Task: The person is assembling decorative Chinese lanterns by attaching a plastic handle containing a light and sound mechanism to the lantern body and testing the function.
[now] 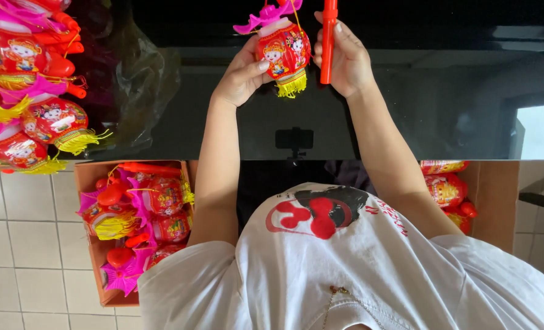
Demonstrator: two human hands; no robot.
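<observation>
A small red toy lantern [283, 50] with cartoon figures, a pink top and a yellow fringe hangs over the black table [406, 116]. My left hand [240, 74] cups its left side, thumb on its face. My right hand [344, 60] grips a red plastic stick [327, 36] held upright just right of the lantern. A thin cord runs from the lantern's top up toward the stick. My white shirt fills the bottom of the view.
A pile of similar lanterns [24, 91] lies at the table's left end beside a clear plastic bag [143, 79]. On the tiled floor, a cardboard box [91, 177] at the left holds several lanterns. Another box [495, 195] at the right holds more.
</observation>
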